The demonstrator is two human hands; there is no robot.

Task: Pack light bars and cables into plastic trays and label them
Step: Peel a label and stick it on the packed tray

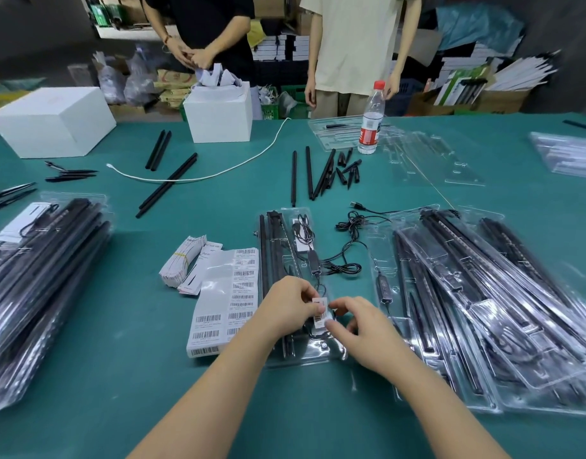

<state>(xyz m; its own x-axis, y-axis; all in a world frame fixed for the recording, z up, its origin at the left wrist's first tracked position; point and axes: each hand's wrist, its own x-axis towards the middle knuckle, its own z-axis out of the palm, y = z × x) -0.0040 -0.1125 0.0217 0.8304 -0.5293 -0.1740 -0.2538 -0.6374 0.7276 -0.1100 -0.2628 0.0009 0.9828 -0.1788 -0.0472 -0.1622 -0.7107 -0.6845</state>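
A clear plastic tray (286, 226) lies in front of me on the green table, holding black light bars (268, 246) and a coiled black cable (305, 233). Over its near end my left hand (285, 309) and my right hand (361, 326) both pinch a small white barcode label (320, 311). A sheet of barcode labels (225, 299) lies just left of the tray. A loose black USB cable (351, 226) trails from the tray's right side.
Stacks of packed trays lie at the left (36, 276) and right (483, 293). Loose black bars (301, 177), a white cable (218, 170), two white boxes (53, 120), a water bottle (371, 120) and empty trays (434, 154) sit farther back. Two persons stand behind the table.
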